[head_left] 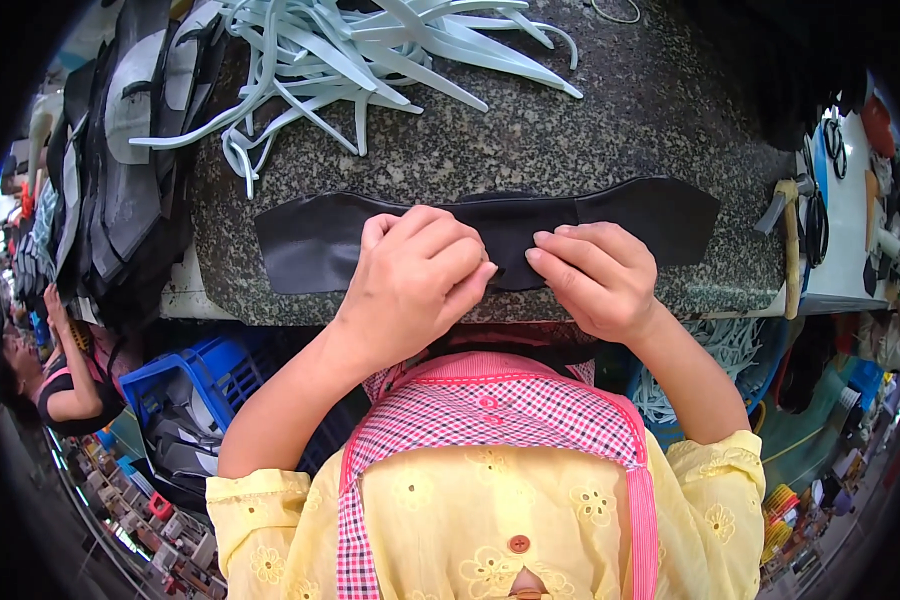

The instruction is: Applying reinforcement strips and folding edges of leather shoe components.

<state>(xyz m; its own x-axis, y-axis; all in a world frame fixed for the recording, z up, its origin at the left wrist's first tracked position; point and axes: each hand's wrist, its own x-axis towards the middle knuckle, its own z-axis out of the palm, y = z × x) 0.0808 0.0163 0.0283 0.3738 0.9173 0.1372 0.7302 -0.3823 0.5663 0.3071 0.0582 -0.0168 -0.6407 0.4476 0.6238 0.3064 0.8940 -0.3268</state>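
Observation:
A long black leather-like piece [650, 225] with widened, angled ends lies across the near edge of the speckled stone slab. My left hand [415, 275] is closed over its left-middle part, fingers curled and thumb pressed against them near the lower edge. Just to the right, my right hand [600, 275] pinches the same piece, its thumb and fingertips together. A short gap of black material shows between my two hands. My fingertips partly hide whatever small edge or fold lies under them.
Pale blue strips [370, 50] lie heaped on the stone slab [470, 150]. Black cut pieces [130, 190] hang stacked at left, above a blue crate [205, 375]. A hammer [790, 235] rests at the right edge. Another person [65, 375] works far left.

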